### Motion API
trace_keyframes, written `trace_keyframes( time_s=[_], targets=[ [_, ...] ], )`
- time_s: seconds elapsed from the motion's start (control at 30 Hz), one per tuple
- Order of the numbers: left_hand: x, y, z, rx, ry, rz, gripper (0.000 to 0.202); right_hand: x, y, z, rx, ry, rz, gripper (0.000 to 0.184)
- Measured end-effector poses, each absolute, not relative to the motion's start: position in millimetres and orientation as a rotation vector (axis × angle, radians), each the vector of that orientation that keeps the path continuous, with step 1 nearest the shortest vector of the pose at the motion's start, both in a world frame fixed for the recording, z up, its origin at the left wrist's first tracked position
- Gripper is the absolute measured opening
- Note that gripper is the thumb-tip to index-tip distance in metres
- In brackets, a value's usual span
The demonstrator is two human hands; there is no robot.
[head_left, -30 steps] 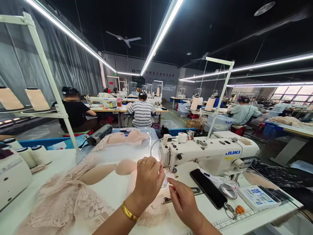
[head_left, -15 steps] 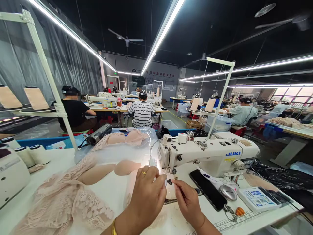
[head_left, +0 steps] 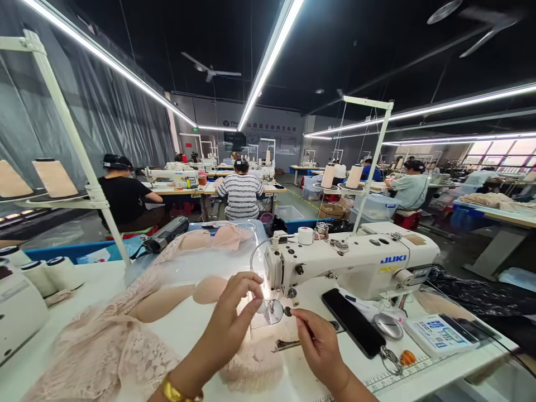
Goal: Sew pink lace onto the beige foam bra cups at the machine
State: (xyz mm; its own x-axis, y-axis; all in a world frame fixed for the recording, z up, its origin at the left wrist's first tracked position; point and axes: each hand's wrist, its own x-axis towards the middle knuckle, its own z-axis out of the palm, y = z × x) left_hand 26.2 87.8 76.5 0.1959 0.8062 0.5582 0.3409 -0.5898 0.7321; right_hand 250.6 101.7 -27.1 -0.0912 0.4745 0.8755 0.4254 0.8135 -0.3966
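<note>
On my remote feed, I'm holding the left hand (head_left: 231, 314) with fingers parted beside the sewing machine (head_left: 358, 255); the right hand (head_left: 317, 338) is meeting a small dark disc (head_left: 287, 311) near the needle end, its grip beyond my telling

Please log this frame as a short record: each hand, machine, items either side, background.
Left hand: thumb and fingertips apart, near the machine
Right hand: fingertips at a dark round part; grip unclear
Machine: white, marked JUKI
Right side: phone, keyring
Left side: lace garment
Background: person in stripes
</note>
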Motion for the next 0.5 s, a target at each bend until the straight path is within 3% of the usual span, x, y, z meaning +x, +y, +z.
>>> trace_keyframes(
  time_s=[0.17, 0.3, 0.4, 0.5],
  targets=[
    [7, 72, 85, 1.579, 0.972, 1.302, 0.026, 247, 99, -25, -0.704, -1.683, 0.073, 0.024],
    [30, 76, 72, 1.915, 1.303, 1.309, 0.02, 240, 96, -20, -0.801, -1.723, 0.125, 0.02],
    [53, 84, 65, 2.222, 1.411, 1.228, 0.033, 233, 91, -10, -0.838, -1.802, 0.162, 0.016],
    [62, 93, 66, 2.269, 1.356, 1.202, 0.017, 230, 81, 0, -0.736, -1.878, 0.166, 0.019]
  ],
)
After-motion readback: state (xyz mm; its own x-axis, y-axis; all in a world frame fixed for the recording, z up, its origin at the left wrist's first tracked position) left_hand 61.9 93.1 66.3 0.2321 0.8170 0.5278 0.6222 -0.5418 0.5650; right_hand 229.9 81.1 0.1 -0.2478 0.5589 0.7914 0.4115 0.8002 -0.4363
